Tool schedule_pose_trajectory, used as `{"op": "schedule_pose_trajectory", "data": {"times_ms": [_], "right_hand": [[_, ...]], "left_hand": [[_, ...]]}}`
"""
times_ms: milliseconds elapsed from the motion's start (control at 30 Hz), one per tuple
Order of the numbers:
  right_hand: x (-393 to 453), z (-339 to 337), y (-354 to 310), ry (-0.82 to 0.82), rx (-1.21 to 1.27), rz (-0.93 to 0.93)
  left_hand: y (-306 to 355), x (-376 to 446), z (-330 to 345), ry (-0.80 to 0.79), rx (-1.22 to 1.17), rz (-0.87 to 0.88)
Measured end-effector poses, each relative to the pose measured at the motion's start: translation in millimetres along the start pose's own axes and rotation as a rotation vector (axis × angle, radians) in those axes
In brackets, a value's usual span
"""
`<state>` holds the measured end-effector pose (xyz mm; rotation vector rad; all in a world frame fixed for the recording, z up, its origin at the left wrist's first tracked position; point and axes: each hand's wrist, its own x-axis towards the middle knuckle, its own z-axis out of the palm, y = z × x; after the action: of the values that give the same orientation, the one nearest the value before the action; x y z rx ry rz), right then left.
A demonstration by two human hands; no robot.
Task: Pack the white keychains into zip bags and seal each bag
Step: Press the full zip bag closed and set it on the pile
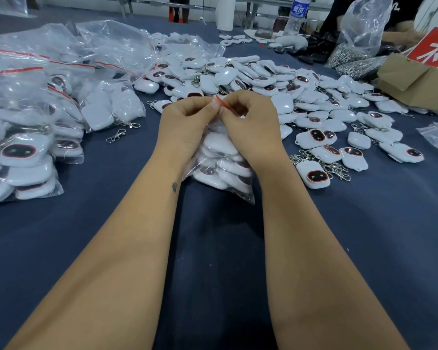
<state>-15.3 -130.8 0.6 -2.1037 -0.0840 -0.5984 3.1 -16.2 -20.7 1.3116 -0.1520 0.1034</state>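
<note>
Nearest to the camera, two bare forearms reach forward over the dark blue table (86,236). Between the wrists lies a clear zip bag (223,165) filled with white keychains, its bottom toward the person. The left hand (185,120) and the right hand (250,117) both pinch the red zip strip (221,101) at the top of the bag, fingers curled tight on it. Behind them spreads a big pile of loose keychains (276,87). On the left, filled bags (36,117) are heaped. Far behind stands a water bottle (297,15).

White keychains (263,79) with red-rimmed black ovals lie on navy cloth (111,236).
</note>
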Motion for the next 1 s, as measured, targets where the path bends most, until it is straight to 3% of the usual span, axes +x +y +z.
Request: {"op": "schedule_pose_trajectory", "data": {"times_ms": [200,400,467,633,867,1000], "right_hand": [[2.5,-4.3,6.5,-0.067,-0.044,0.064],[0.8,-2.9,8.1,-0.087,0.021,0.086],[0.7,-4.8,10.0,-0.091,0.049,0.094],[1.2,-7.6,13.1,-0.096,0.064,0.093],[-1.4,-7.0,9.5,0.037,0.235,0.114],[-2.4,-1.6,4.3,0.071,0.349,0.135]], "left_hand": [[-1.5,7.0,-2.5,0.136,0.036,-0.007],[1.8,4.0,-5.6,0.03,0.033,-0.046],[2.7,3.3,-5.3,0.064,0.061,-0.014],[8.2,4.8,-14.4,0.213,-0.2,-0.049],[11.7,2.5,-14.8,0.151,-0.278,-0.024],[13.7,8.3,-22.4,0.204,-0.244,-0.084]]}}
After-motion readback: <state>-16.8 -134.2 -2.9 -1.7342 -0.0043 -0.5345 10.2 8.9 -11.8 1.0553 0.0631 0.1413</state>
